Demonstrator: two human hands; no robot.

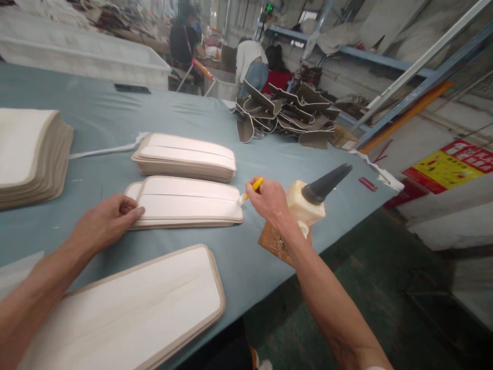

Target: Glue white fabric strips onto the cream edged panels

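Note:
In my right hand (267,198) is a small glue brush (253,189) with a yellow handle. Its whitish tip touches the right end of the top white panel (188,203) on the nearer small stack. This panel has rounded corners, a beige edge and a dark line along its length. My left hand (108,218) pinches the panel's left end, thumb on top and fingers curled. Just right of my right hand, a cream bottle (304,200) with a long dark nozzle stands by a brown board (275,241), partly hidden by my forearm.
Behind lies a similar stack (185,154). Larger panels are piled at far left (29,154) and near front (146,313). Grey-brown pieces (285,115) heap at the back beside a dark flat object (132,89) and a white bin (77,54). Two people are beyond the table.

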